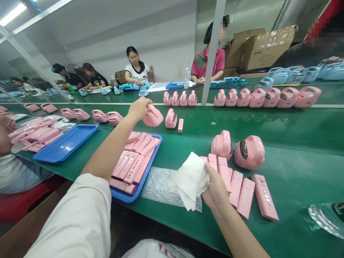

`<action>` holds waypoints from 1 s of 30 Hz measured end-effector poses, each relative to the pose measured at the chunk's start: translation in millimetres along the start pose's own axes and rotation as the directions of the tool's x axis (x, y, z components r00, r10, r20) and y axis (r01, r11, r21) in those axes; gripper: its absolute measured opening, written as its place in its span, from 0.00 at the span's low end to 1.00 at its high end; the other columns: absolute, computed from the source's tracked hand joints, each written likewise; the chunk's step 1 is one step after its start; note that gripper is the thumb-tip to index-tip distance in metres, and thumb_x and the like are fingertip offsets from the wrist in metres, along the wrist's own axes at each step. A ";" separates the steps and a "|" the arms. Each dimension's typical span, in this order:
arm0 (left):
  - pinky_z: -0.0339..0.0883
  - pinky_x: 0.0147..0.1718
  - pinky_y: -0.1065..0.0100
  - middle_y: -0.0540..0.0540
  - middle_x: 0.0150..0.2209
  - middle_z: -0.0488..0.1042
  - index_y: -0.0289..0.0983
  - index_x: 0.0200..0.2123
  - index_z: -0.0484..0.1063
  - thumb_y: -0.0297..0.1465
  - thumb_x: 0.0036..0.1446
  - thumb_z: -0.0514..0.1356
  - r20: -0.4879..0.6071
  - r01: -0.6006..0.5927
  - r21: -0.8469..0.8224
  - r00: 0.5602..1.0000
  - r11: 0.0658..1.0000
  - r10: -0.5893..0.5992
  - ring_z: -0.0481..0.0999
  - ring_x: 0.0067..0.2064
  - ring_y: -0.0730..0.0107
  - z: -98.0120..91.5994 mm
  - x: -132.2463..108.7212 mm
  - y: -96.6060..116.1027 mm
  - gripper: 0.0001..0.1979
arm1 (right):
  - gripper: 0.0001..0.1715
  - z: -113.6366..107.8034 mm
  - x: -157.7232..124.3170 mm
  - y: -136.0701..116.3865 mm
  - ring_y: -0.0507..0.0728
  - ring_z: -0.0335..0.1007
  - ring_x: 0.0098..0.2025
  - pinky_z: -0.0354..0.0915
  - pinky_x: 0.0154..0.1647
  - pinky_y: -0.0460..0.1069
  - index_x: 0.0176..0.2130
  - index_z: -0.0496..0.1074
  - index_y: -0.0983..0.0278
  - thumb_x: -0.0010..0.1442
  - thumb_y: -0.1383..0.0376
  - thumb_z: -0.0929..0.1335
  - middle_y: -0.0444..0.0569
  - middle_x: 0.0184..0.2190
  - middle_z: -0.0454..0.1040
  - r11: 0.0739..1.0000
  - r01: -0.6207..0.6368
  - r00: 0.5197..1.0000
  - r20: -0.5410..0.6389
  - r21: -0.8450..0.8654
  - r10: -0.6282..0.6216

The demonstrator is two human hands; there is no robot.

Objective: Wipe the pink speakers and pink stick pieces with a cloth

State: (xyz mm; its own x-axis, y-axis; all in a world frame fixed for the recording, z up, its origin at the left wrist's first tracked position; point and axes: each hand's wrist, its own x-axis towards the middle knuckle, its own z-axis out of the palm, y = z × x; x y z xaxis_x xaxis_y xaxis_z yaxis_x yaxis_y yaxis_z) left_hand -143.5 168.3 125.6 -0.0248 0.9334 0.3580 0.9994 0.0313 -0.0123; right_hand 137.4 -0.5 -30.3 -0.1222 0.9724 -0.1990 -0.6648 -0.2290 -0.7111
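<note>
My left hand (139, 108) reaches across the bench, its fingers closed on the handle of a pink rounded plastic housing (153, 116). Just right of it stand another pink housing (171, 119) and a small pink rectangular piece (180, 125). A crumpled white cloth (191, 179) is in my right hand (217, 188), above a sheet of bubble wrap (161, 182). Beside that hand lie several long pink panels (245, 197) with small buttons, and two pink housings (249, 152) behind them. Below my left forearm, a blue tray (152, 163) holds more pink panels (134, 166).
Another blue tray (66, 143) lies to the left, near a pile of pink panels (40, 134). Pink housings (257, 98) line the far ledge. Across it, co-workers (138, 70) sit with blue parts (229, 82). A clear bottle (326, 218) lies at the right edge.
</note>
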 end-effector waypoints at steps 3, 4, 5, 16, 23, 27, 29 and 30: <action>0.65 0.54 0.64 0.46 0.46 0.75 0.38 0.42 0.75 0.19 0.53 0.51 -0.213 -0.260 -0.245 0.954 0.934 0.210 0.73 0.52 0.63 -16.9 -37.7 7.4 0.18 | 0.18 -0.8 1.9 -11.3 0.62 0.79 0.42 0.73 0.49 0.58 0.38 0.77 0.62 0.54 0.52 0.70 0.50 0.33 0.81 0.994 0.052 0.999 0.001 0.101 -0.053; 0.66 0.53 0.63 0.46 0.43 0.76 0.37 0.39 0.75 0.19 0.53 0.51 -0.307 -0.348 -0.356 0.920 0.867 0.243 0.74 0.50 0.64 -18.6 -52.8 11.6 0.16 | 0.16 -1.4 2.5 -13.9 0.62 0.79 0.43 0.73 0.50 0.58 0.38 0.77 0.62 0.53 0.54 0.70 0.50 0.35 0.82 0.992 0.069 0.998 -0.019 0.109 -0.067; 0.67 0.53 0.62 0.47 0.41 0.77 0.37 0.37 0.75 0.19 0.53 0.52 -0.391 -0.421 -0.470 0.887 0.776 0.246 0.75 0.49 0.65 -18.5 -68.4 16.9 0.14 | 0.16 -2.1 3.2 -15.3 0.62 0.79 0.43 0.73 0.50 0.58 0.38 0.77 0.62 0.53 0.55 0.70 0.50 0.36 0.82 0.991 0.079 0.996 -0.053 0.104 -0.073; 0.76 0.50 0.54 0.47 0.44 0.79 0.44 0.41 0.78 0.25 0.61 0.60 -0.674 -0.696 -0.685 0.718 0.217 0.173 0.79 0.49 0.61 22.1 -202.7 81.7 0.10 | 0.23 -0.1 -16.3 14.1 0.63 0.72 0.56 0.68 0.59 0.60 0.53 0.73 0.61 0.64 0.52 0.65 0.52 0.52 0.76 0.843 0.335 0.935 0.254 -0.421 -0.245; 0.76 0.50 0.55 0.46 0.47 0.79 0.43 0.44 0.77 0.25 0.62 0.58 -0.685 -0.722 -0.573 0.681 0.387 0.258 0.77 0.53 0.59 30.3 -228.0 77.3 0.12 | 0.29 2.2 -25.6 12.0 0.62 0.53 0.68 0.57 0.66 0.66 0.66 0.56 0.58 0.68 0.65 0.59 0.51 0.63 0.64 0.205 0.953 0.290 0.873 -0.224 -0.393; 0.76 0.51 0.53 0.47 0.48 0.79 0.45 0.44 0.77 0.27 0.62 0.59 -0.673 -0.685 -0.621 0.715 0.380 0.189 0.78 0.53 0.59 37.0 -232.7 79.1 0.11 | 0.26 0.6 -19.8 10.6 0.60 0.55 0.67 0.58 0.66 0.65 0.65 0.59 0.56 0.69 0.65 0.56 0.50 0.63 0.65 0.339 0.879 0.457 0.794 -0.335 -0.401; 0.76 0.51 0.52 0.49 0.47 0.79 0.46 0.44 0.77 0.27 0.62 0.58 -0.676 -0.673 -0.653 0.725 0.347 0.132 0.78 0.52 0.59 39.9 -232.9 81.1 0.11 | 0.26 -0.5 -18.3 8.9 0.60 0.55 0.68 0.57 0.66 0.65 0.65 0.59 0.55 0.69 0.65 0.56 0.48 0.64 0.63 0.371 0.855 0.501 0.757 -0.362 -0.419; 0.77 0.50 0.52 0.49 0.47 0.79 0.46 0.44 0.77 0.27 0.62 0.58 -0.678 -0.670 -0.664 0.727 0.332 0.112 0.78 0.52 0.59 40.8 -232.7 81.9 0.11 | 0.26 -1.1 -18.4 8.2 0.60 0.55 0.68 0.56 0.66 0.65 0.65 0.59 0.54 0.69 0.63 0.57 0.48 0.64 0.64 0.346 0.874 0.469 0.777 -0.340 -0.420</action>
State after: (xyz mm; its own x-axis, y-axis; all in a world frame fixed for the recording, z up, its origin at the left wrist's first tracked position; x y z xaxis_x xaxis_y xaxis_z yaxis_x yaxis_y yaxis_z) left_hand -56.8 -31.8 3.2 0.1092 0.4394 0.8916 0.3634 -0.8525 0.3756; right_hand 134.9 -20.3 -33.3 -0.3511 0.5873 0.7293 -0.0861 0.7553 -0.6497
